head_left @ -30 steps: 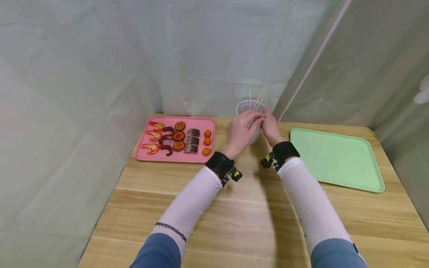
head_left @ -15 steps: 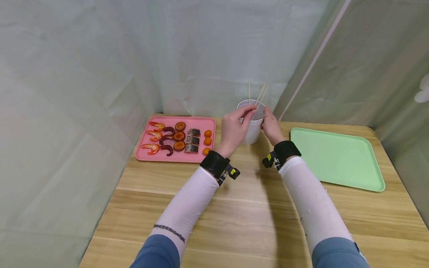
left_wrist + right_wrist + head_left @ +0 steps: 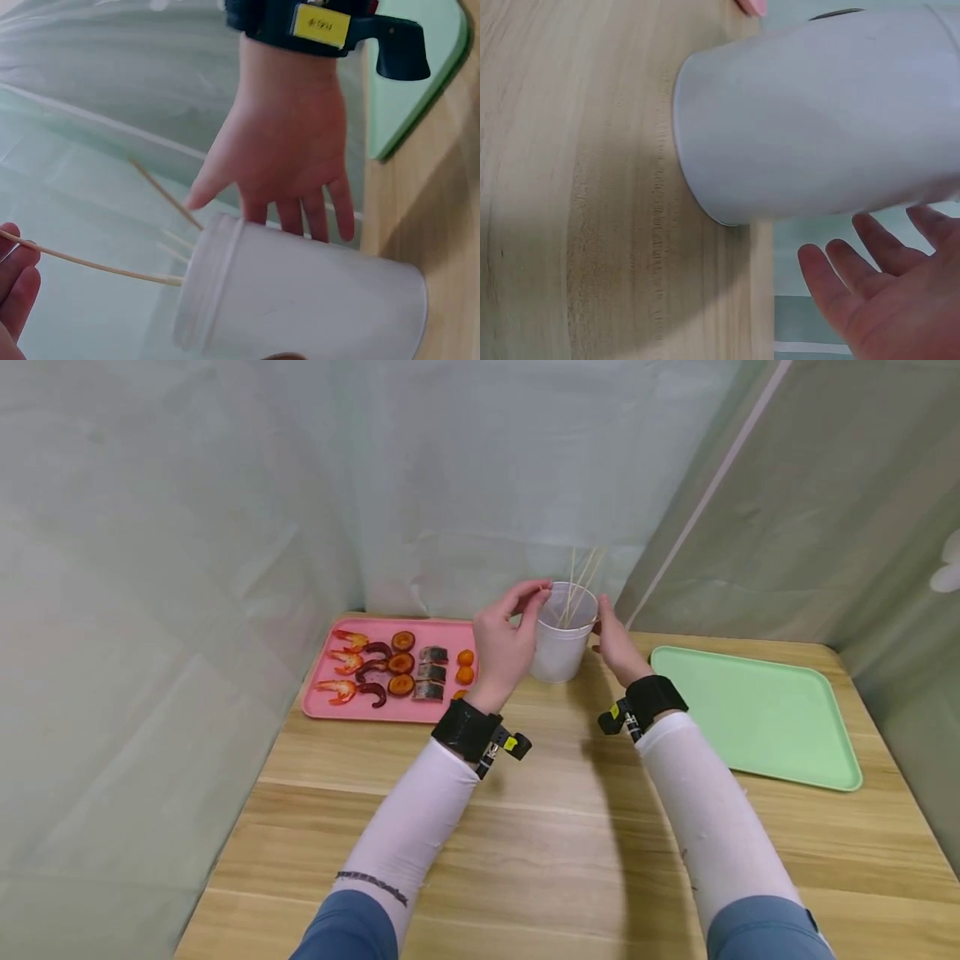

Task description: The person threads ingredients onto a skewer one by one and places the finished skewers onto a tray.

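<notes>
A white bucket-like cup [image 3: 558, 656] stands upright on the wooden table, with several thin wooden skewers [image 3: 583, 583] leaning out of its top. My left hand [image 3: 504, 647] is at the cup's left rim. Its thumb and fingertips pinch a thin skewer [image 3: 105, 268], whose other end reaches into the cup in the left wrist view. On the cup's right side is my right hand [image 3: 621, 647], fingers extended along the wall [image 3: 817, 120]. Another skewer [image 3: 161, 189] slants out of the rim beside my right thumb.
A pink tray [image 3: 360, 713] on the left holds shrimp, dark tentacle pieces, round brown slices, fish chunks and orange balls, in rows. A light green tray [image 3: 757, 718] lies to the right. Pale curtains [image 3: 480, 485] hang close behind the table [image 3: 510, 860].
My left hand has moved left, away from the right hand, to the cup's left rim. The right hand has shifted slightly right. One upright skewer has swung right inside the cup.
</notes>
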Demonstrator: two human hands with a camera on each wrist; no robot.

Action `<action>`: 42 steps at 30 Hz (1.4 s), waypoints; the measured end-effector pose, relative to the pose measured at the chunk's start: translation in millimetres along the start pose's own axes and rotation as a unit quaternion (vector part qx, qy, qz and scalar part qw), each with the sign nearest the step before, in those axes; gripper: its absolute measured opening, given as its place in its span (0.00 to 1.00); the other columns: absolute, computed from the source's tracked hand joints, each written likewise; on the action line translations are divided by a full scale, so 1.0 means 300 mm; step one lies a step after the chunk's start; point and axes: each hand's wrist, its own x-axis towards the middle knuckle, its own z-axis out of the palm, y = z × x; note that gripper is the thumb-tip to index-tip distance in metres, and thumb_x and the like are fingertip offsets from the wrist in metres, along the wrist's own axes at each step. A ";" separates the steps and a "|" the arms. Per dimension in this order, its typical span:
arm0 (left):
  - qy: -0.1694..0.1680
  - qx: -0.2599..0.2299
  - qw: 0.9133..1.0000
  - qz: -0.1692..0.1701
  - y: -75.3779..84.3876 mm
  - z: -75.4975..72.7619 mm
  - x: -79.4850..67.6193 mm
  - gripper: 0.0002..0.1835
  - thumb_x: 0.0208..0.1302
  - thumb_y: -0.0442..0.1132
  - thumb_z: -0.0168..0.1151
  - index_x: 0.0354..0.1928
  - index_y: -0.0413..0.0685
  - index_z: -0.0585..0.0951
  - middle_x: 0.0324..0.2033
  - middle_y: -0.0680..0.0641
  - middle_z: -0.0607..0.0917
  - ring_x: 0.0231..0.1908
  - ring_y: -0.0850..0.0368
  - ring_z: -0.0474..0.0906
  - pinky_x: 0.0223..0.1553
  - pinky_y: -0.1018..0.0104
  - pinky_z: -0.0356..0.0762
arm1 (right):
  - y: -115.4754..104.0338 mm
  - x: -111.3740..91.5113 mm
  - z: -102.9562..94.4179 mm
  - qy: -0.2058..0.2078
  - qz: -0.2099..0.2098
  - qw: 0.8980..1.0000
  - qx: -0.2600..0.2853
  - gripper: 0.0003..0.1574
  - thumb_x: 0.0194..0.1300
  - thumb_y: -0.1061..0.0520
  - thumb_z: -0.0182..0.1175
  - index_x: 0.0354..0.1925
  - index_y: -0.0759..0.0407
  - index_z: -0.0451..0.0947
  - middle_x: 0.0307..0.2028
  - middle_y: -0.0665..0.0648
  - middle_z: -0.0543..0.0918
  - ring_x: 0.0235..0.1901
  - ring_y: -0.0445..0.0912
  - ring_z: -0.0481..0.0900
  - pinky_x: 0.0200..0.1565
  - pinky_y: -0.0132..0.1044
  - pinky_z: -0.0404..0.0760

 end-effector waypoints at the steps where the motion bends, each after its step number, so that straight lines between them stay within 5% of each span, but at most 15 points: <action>1: 0.010 -0.003 1.000 0.000 0.000 -0.006 0.002 0.09 0.75 0.33 0.67 0.50 0.34 0.89 0.44 0.40 0.92 0.40 0.50 0.90 0.46 0.63 0.86 | 0.001 -0.002 -0.005 -0.002 -0.006 1.000 0.006 0.53 0.83 0.28 0.16 0.85 0.60 0.48 0.81 0.69 0.57 0.81 0.61 0.54 0.76 0.64 0.56; 14: 0.117 -0.066 0.990 -0.050 0.038 -0.110 0.002 0.08 0.75 0.31 0.67 0.49 0.31 0.87 0.43 0.38 0.92 0.41 0.48 0.91 0.47 0.58 0.88 | -0.005 -0.077 -0.058 0.028 -0.025 0.999 0.028 0.47 0.86 0.30 0.27 0.86 0.57 0.50 0.78 0.68 0.65 0.77 0.61 0.64 0.72 0.60 0.67; 25: 0.194 -0.133 0.965 -0.118 0.039 -0.220 0.002 0.07 0.78 0.31 0.63 0.48 0.34 0.86 0.41 0.41 0.91 0.43 0.51 0.90 0.48 0.55 0.87 | -0.008 -0.183 -0.071 0.027 -0.040 0.998 0.036 0.40 0.88 0.35 0.38 0.82 0.57 0.61 0.74 0.65 0.72 0.72 0.59 0.73 0.70 0.56 0.72; 35: 0.237 -0.166 0.944 -0.159 0.041 -0.350 -0.045 0.08 0.78 0.34 0.64 0.50 0.35 0.84 0.45 0.30 0.88 0.43 0.44 0.90 0.48 0.55 0.87 | -0.013 -0.327 -0.060 0.022 -0.072 0.997 0.013 0.35 0.88 0.41 0.45 0.76 0.61 0.70 0.67 0.66 0.79 0.65 0.55 0.79 0.64 0.45 0.78; 42: 0.223 -0.164 0.937 -0.211 0.018 -0.411 -0.127 0.12 0.77 0.35 0.65 0.51 0.30 0.83 0.43 0.35 0.90 0.41 0.47 0.90 0.47 0.57 0.88 | 0.029 -0.419 -0.035 -0.002 -0.105 0.993 -0.046 0.29 0.88 0.47 0.48 0.74 0.60 0.73 0.62 0.65 0.83 0.59 0.53 0.83 0.57 0.37 0.80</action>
